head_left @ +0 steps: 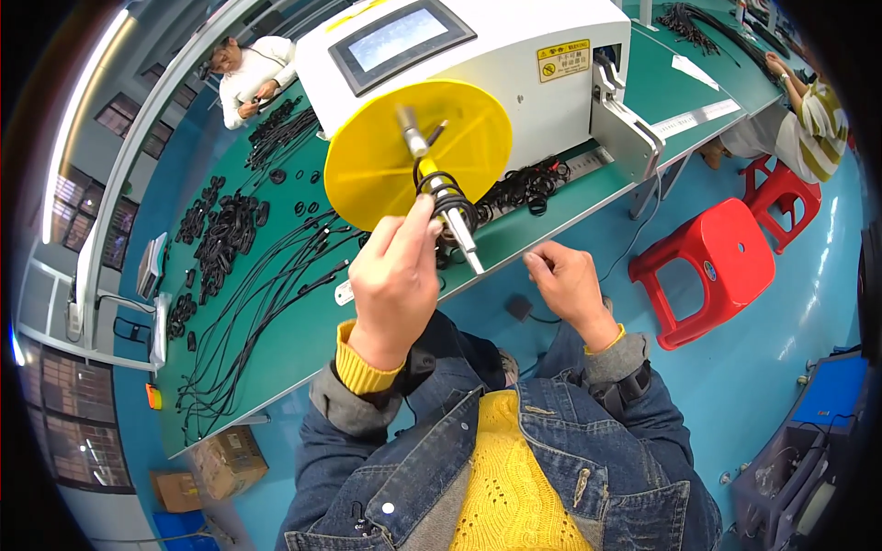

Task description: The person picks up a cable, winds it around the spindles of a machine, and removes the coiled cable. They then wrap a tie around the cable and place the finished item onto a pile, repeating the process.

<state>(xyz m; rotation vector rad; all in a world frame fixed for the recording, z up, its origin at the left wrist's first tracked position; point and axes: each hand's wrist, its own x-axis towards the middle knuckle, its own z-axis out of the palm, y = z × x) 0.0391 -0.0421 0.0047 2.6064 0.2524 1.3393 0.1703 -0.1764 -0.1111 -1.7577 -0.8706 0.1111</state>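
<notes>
A white winding machine (pixel 542 101) with a yellow disc (pixel 367 156) stands on the green table. From the disc's front a metal spindle (pixel 461 230) points toward me. A black cable (pixel 467 213) is wound around it in several loops. My left hand (pixel 395 289) is at the left side of these loops, index finger and thumb closed on the cable. To the right of the spindle tip, my right hand (pixel 568 285) hangs in front of the table edge, fingers curled in. Nothing shows in it.
Loose black cables (pixel 266 303) and a pile of small black parts (pixel 225 230) lie on the left of the green table (pixel 303 354). Coiled cables (pixel 524 191) rest beside the machine. Red stools (pixel 712 266) stand at right. One person (pixel 257 78) works at far left, another (pixel 813 119) at far right.
</notes>
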